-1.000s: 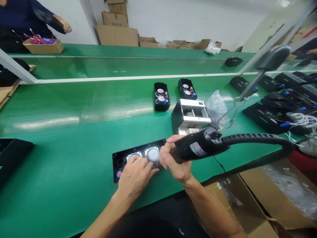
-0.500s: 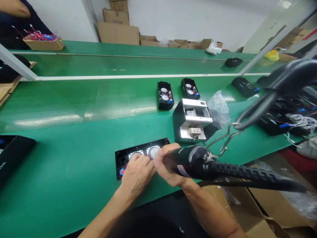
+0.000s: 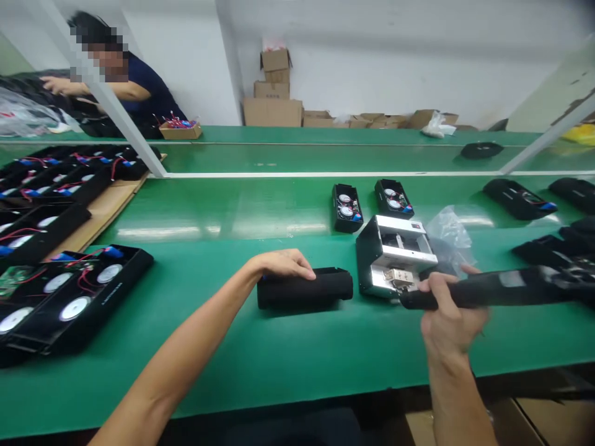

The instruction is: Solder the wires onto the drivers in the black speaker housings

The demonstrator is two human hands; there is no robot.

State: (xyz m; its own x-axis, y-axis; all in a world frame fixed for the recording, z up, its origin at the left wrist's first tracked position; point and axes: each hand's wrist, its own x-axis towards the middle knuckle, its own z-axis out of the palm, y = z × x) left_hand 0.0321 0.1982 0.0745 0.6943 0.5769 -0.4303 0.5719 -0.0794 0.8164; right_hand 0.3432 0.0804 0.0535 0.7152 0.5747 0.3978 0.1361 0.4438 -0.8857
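Note:
My left hand [image 3: 286,264] grips the top of a black speaker housing [image 3: 307,292], its thumb on the near face. The housing is tipped up on its long side, so its inside is mostly hidden from me. In my right hand [image 3: 453,316] is a black electric screwdriver [image 3: 502,288], lying almost level. Its tip points left, at the front of a silver and black screw feeder [image 3: 372,255]; whether tip and feeder touch I cannot tell.
Behind the feeder stand two open speaker housings [image 3: 346,210] and a clear plastic bag [image 3: 449,232]. More speaker housings [image 3: 83,291] with wires crowd the left. Black housings [image 3: 518,199] lie at right. Across the bench a person [image 3: 139,87] works beside a box of wires [image 3: 181,131].
My right hand has carried the screwdriver right, away from the housing to the feeder. My left hand has tipped the housing up, turning its open side out of sight. My view has swung left.

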